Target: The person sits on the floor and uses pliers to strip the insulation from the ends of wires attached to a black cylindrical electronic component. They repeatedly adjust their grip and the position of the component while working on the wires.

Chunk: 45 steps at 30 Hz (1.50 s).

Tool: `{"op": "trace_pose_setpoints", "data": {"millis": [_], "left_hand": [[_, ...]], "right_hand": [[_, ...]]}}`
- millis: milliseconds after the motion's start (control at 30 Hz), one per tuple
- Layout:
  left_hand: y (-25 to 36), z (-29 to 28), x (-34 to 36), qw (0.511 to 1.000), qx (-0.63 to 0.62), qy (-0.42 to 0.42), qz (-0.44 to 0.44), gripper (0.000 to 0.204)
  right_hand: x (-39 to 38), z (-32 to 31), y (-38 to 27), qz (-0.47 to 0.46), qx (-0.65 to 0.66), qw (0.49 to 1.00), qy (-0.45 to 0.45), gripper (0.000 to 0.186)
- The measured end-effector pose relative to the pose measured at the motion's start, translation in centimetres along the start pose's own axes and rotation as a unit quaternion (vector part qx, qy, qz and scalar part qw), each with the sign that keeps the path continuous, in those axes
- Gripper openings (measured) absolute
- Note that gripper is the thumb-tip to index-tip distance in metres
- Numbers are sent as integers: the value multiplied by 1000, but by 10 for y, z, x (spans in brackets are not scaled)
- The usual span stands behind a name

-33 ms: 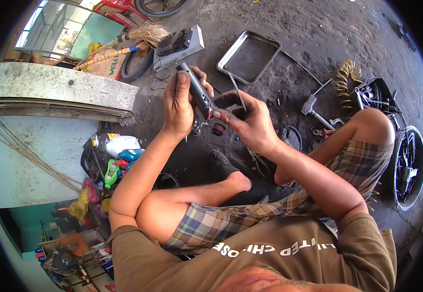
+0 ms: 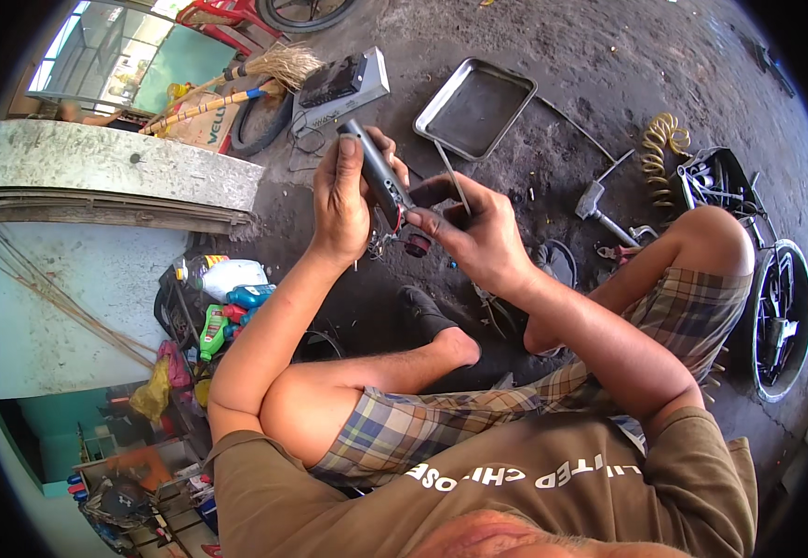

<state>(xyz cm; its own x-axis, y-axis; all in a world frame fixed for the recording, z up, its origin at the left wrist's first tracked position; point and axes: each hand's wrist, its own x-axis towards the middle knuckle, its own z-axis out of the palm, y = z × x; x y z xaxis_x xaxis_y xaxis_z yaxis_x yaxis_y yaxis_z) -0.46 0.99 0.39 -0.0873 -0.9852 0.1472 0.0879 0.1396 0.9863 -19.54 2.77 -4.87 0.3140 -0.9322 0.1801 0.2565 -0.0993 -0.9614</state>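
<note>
Our left hand (image 2: 341,200) curls its fingers closed around a dark tube (image 2: 376,166), slanting between thumb and fingertips. Our right hand (image 2: 486,226) bends its fingers around a slim metal rod (image 2: 453,173), thumb by the tube's near end; a tray (image 2: 478,110) lies beyond its fingertips.

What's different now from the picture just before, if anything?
Nothing I can see has changed: nothing was picked up or let go. The left hand still holds the dark tube, and the right hand still has the thin rod, with its fingers at the tube's lower end. The metal tray and the hammer lie on the ground just as before.
</note>
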Motion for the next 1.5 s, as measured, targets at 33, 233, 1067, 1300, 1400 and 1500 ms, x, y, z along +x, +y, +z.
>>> {"op": "trace_pose_setpoints", "data": {"millis": [33, 233, 1067, 1300, 1400, 1500], "left_hand": [[0, 4, -1, 1000, -17, 14, -8, 53], [-2, 12, 1, 993, -106, 39, -34, 53], [1, -27, 15, 980, -157, 121, 2, 46], [-7, -32, 18, 976, -183, 116, -22, 41], [-6, -36, 12, 975, -188, 112, -29, 39], [-9, -33, 11, 977, -181, 106, -31, 39]], "right_hand": [[0, 0, 2, -16, -11, 1000, 1, 27], [1, -5, 1, -52, -111, 992, -13, 26], [-38, -48, 261, 193, -464, 864, 30, 50], [-92, -54, 283, 251, -550, 746, -281, 28], [-114, -48, 275, 265, -513, 729, -369, 26], [-76, -51, 271, 269, -541, 725, -330, 31]]}}
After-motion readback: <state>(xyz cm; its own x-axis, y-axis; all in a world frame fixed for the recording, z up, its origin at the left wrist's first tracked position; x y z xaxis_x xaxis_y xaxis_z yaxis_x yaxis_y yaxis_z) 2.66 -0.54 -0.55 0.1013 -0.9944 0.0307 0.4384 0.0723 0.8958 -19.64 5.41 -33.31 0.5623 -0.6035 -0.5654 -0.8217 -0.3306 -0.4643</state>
